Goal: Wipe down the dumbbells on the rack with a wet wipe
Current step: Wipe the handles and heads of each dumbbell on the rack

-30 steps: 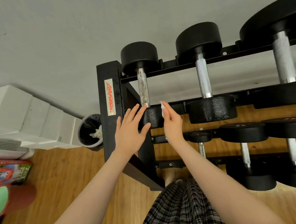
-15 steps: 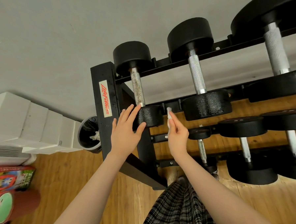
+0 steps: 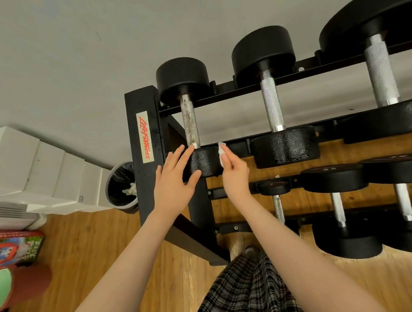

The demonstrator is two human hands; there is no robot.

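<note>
My left hand (image 3: pixel 175 183) lies flat with its fingers straight against the near head of the small dumbbell (image 3: pixel 203 161), centre of the frame, thumb tucked under its lower edge; an open grip, holding nothing, only bracing, so I judge, so the weight won't roll in its cradle while I rub; my right hand (image 3: pixel 235 171) sits just beside that same head on its right side, fingers pinched narrow on the wet wipe (image 3: pixel 221 154), a small white wad pressed to the black rubber; folded small like that it can get into the curve of the head; the dumbbell lies across the top rails of the rack (image 3: pixel 141 138), far head up toward the wall, rusty-looking handle (image 3: pixel 190 121) running between; that handle shows brown speckling and probably wants a pass too; to the right, on the same tier, a middle dumbbell (image 3: pixel 284 145) glistens with droplets, so I take it as already wiped, and the big one (image 3: pixel 381 69) runs off the upper right corner; more weights wait on the lower tier, right of frame, not yet reached as far as I can tell; a bin (image 3: pixel 121 187) with a black liner stands on the floor left of the rack, a crumpled white scrap in it, handy for a spent wipe.
</note>
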